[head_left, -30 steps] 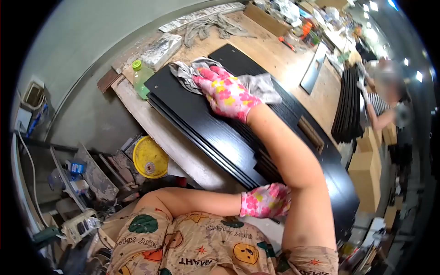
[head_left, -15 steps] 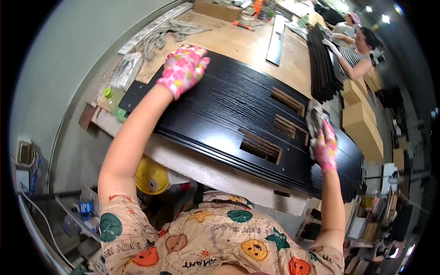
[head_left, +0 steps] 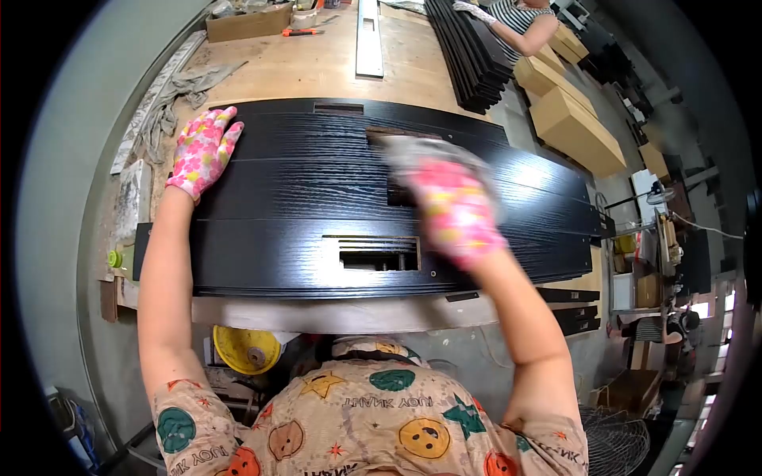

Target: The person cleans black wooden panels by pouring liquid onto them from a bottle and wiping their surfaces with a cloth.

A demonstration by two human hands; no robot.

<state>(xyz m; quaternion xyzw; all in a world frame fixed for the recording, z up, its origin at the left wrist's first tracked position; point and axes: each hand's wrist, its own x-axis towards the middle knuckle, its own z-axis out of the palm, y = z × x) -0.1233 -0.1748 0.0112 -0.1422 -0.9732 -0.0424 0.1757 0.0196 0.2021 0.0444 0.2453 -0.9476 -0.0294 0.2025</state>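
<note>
Head camera, one, my only view. Position: above the patterned shirt (head_left: 361, 432), facing forward and steeply down. Field: very wide, edges bowed, corners dark. Close range: shirt, lower edge. Middle range: black panels (head_left: 278, 186), central. Farther: wooden tabletop (head_left: 413, 59), top; cardboard boxes (head_left: 578, 133), upper right.

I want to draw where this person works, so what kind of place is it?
Probably a workshop or small factory: black panels with cut-out slots cover much of a wooden worktable, long cardboard boxes stand beyond, and another worker is at a second black stack.
</note>
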